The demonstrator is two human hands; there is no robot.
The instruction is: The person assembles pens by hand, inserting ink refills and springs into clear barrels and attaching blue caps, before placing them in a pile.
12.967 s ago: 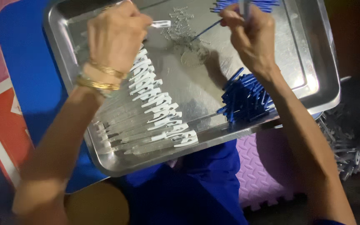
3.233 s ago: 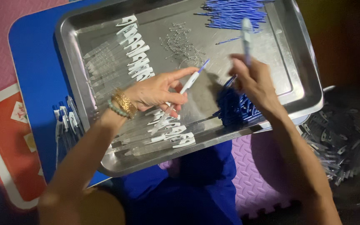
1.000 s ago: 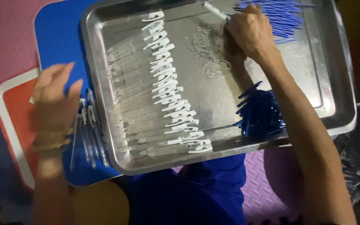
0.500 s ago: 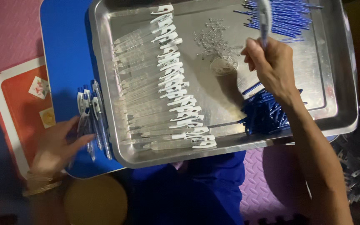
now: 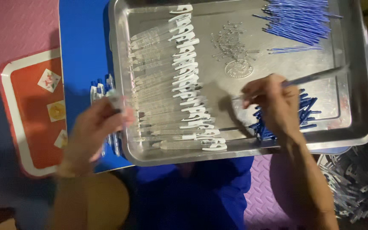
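Right hand [image 5: 273,106] is pinching a thin blue refill [image 5: 307,79] between thumb and fingertips, over the lower right part of the steel tray [image 5: 120,85]. The refill's long axis runs roughly left to right with a slight upward tilt, the far end pointing toward the tray's right wall. It's smeared by motion, so I can't tell which end is the tip. Just under that hand sits a heap of dark blue caps [image 5: 303,115], partly hidden by the hand and wrist.

Left hand [image 5: 96,127] is just outside the tray's left wall, fingers curled round something pale, probably a clear pen barrel. It's too blurry to say for sure, so the grip itself I can't really tell. Next to it, a few finished pens [image 5: 101,89] lie on the blue board [image 5: 81,42] the tray sits on, half covered by the hand.

Inside the tray: a row of clear barrels with white clips [image 5: 188,72] down the left half, small springs [image 5: 231,40] near the top middle, and a bundle of blue refills [image 5: 299,19] in the top right corner, cut off at the frame edge
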